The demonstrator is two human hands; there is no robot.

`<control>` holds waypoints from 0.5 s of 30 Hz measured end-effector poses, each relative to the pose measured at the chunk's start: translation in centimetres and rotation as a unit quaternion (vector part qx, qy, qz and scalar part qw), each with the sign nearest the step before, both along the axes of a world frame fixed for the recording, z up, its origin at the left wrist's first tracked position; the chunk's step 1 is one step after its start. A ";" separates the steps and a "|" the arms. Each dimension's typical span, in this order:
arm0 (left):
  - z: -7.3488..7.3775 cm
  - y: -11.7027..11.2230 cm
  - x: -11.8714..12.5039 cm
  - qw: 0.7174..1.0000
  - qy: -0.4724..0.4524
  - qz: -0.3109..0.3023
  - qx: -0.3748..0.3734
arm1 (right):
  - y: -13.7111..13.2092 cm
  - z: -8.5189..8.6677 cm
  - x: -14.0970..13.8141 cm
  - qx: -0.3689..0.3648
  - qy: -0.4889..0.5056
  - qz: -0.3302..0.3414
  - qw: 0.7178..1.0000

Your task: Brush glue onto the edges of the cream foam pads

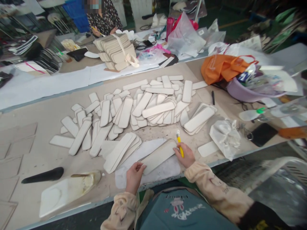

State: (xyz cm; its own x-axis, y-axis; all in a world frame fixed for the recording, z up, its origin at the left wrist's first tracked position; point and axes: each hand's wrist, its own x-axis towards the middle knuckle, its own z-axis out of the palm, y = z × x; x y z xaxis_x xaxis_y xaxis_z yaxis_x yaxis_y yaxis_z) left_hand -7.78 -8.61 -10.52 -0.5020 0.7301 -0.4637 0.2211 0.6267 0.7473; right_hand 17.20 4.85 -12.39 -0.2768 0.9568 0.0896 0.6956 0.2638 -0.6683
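My left hand [134,176] pinches the near-left end of a thin stack of long, pale, round-cornered strips [159,156]. My right hand [185,155] holds a yellow-handled brush [178,139] upright, its pale tip pointing away from me. The fingers of that same hand touch the far-right end of the stack. Beneath the stack lies a white sheet [168,167]. Just left of it is a fanned pile of similar strips [121,150]. A large heap of loose strips [144,105] spreads across the table beyond my hands.
At left lie a black tapered tool [43,175] and a cut-open white plastic container [69,191]. To the right are a white drawstring pouch [225,139], a black wallet-like item [262,134] and a purple basin [251,94]. Another person [104,19] sits across, behind a tied bundle [116,49].
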 end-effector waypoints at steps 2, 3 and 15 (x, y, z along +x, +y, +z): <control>-0.4 0.8 -0.4 0.998 0.058 -0.035 -0.010 | 0.4 -0.7 -0.3 0.023 -0.030 0.014 0.999; -0.6 1.0 -0.5 0.996 0.079 -0.049 -0.016 | 0.5 -1.0 -0.4 0.028 -0.041 0.017 0.999; -2.6 1.3 -0.5 0.976 0.179 -0.114 -0.039 | 1.0 -2.6 -0.6 0.029 -0.111 0.015 0.993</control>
State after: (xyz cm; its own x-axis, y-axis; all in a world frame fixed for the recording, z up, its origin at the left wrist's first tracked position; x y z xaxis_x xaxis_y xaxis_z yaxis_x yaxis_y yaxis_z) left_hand -8.29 -7.35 -13.16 -0.4707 0.8110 -0.3474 0.5995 0.5829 0.5485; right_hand 16.58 5.82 -15.02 -0.3238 0.9428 0.0789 0.8151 0.3203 -0.4827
